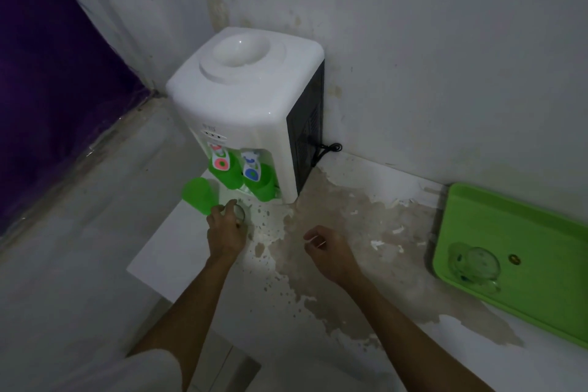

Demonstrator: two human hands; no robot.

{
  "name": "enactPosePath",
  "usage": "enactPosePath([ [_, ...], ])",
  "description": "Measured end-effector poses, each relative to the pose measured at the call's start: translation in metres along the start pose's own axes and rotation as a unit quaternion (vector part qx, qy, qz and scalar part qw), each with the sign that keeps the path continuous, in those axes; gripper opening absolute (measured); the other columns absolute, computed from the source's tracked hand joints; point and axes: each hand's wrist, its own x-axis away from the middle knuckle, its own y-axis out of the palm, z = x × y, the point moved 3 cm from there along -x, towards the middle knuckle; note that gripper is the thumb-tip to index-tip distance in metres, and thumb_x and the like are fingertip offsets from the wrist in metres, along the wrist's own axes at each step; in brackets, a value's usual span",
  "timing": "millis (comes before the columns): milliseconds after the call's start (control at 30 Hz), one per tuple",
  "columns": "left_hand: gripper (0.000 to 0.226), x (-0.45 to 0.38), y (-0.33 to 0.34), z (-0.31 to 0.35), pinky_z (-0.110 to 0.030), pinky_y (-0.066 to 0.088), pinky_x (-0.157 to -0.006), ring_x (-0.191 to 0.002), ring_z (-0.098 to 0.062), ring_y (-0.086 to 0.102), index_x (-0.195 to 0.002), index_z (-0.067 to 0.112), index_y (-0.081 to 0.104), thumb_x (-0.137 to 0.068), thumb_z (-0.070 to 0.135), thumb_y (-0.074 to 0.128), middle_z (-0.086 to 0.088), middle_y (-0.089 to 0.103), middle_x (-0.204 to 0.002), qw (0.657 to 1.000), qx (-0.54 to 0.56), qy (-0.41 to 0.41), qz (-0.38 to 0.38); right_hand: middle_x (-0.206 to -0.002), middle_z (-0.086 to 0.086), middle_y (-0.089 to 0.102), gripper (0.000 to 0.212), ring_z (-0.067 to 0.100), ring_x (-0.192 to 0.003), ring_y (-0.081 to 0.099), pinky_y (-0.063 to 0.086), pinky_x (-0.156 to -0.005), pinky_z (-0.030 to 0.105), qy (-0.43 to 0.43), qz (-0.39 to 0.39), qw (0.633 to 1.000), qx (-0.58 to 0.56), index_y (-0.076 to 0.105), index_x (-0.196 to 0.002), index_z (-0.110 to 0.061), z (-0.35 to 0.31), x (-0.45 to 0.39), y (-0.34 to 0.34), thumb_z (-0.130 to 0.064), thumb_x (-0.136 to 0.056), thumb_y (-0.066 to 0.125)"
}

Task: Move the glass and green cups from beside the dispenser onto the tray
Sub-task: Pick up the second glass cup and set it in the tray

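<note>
A clear glass cup [240, 212] stands on the white counter just in front of the white water dispenser [241, 111]. My left hand [226, 231] reaches down over it, fingers closed around its rim. A green cup [196, 196] stands just left of that hand, touching the fingers. Two more green cups [227, 170] [263, 184] sit under the dispenser's taps. My right hand [324, 248] hovers over the counter to the right, fingers loosely curled and holding nothing. The green tray [525, 232] lies at the far right with a clear glass mug [474, 264] on it.
The counter [165, 248] has a large worn, peeling brown patch between the dispenser and the tray. A black power cord [327, 149] lies coiled behind the dispenser by the stained wall. The counter's left edge drops off near my left arm.
</note>
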Motion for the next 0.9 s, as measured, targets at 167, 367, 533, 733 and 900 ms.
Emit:
enactPosePath([
  [167,0.058,0.023,0.018,0.024,-0.046,0.051,-0.084,-0.119,-0.035,0.046,-0.132,0.030,0.052,-0.079,0.034,0.076,-0.011,0.044,-0.126,0.998,0.019,0.045,-0.036,-0.076,0.001,0.065,0.012,0.015,-0.067,0.060,0.049,-0.064,0.029,0.029,0.022,0.999,-0.020,0.071,-0.096,-0.012,0.019,0.013,-0.014,-0.016,-0.086,0.065],
  [367,0.066,0.055,0.046,0.086,-0.041,0.054,-0.081,-0.107,-0.031,0.054,-0.123,0.040,0.051,-0.065,0.057,0.076,-0.006,0.048,-0.112,0.984,0.027,0.133,-0.112,-0.070,-0.006,0.062,0.006,0.004,-0.061,0.056,0.044,-0.059,0.021,0.083,0.068,0.992,-0.060,0.070,-0.088,-0.015,0.057,0.031,-0.040,-0.020,-0.087,0.067],
  [533,0.063,0.085,0.070,0.151,-0.035,0.056,-0.082,-0.102,-0.023,0.055,-0.113,0.045,0.056,-0.056,0.059,0.079,0.003,0.047,-0.111,0.959,0.105,0.219,-0.146,-0.078,-0.001,0.066,0.013,0.009,-0.069,0.059,0.043,-0.059,0.013,0.173,0.166,0.960,-0.142,0.069,-0.093,-0.015,0.097,0.061,-0.066,-0.027,-0.092,0.063],
  [733,0.066,0.132,0.093,0.223,-0.023,0.054,-0.075,-0.087,-0.009,0.058,-0.109,0.044,0.058,-0.050,0.052,0.085,0.012,0.047,-0.098,0.917,0.173,0.308,-0.184,-0.065,0.002,0.059,0.039,0.019,-0.055,0.050,0.038,-0.052,0.027,0.290,0.180,0.813,-0.472,0.069,-0.083,-0.016,0.115,0.091,-0.097,-0.053,-0.089,0.058],
  [900,0.063,0.170,0.110,0.258,-0.015,0.050,-0.076,-0.090,-0.001,0.059,-0.110,0.045,0.057,-0.051,0.050,0.079,0.017,0.047,-0.101,0.884,0.196,0.355,-0.231,-0.106,0.014,0.076,0.054,0.029,-0.082,0.072,0.058,-0.064,0.038,0.232,0.168,0.726,-0.625,0.077,-0.108,-0.011,0.132,0.100,-0.123,-0.056,-0.089,0.054],
])
